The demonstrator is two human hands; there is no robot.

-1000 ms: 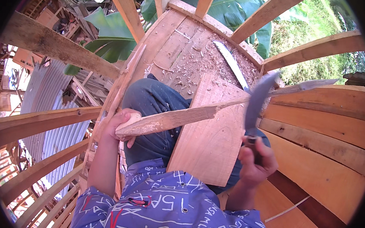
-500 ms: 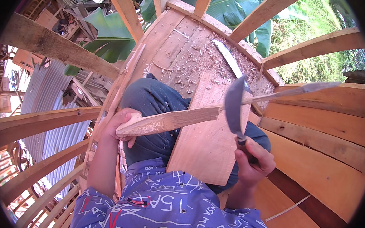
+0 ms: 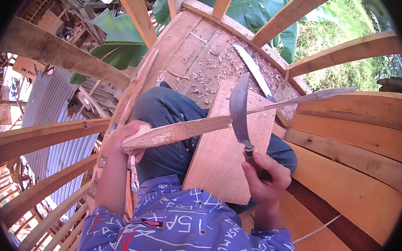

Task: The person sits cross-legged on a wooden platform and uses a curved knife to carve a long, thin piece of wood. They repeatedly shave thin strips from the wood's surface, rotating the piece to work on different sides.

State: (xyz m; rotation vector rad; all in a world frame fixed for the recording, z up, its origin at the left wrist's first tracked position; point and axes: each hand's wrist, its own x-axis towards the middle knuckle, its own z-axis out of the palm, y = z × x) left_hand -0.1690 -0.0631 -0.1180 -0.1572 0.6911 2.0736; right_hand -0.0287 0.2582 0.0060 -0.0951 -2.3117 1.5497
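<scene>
A long, roughly carved wooden stick lies across my lap, its thick end in the grip of my left hand and its thin tapered end reaching far to the right. My right hand is closed round the dark handle of a curved knife. The blade points upward and crosses the middle of the stick; whether its edge touches the wood I cannot tell. Beneath the stick a flat wooden board rests tilted on my legs.
A long metal blade lies on the plank floor among curled wood shavings. Slatted wooden railings surround me. Planks lie to the right. Corrugated sheets and scrap wood appear beyond the left railing, large green leaves ahead.
The knife and my right hand have moved left along the stick. My left hand and the stick have shifted slightly left.
</scene>
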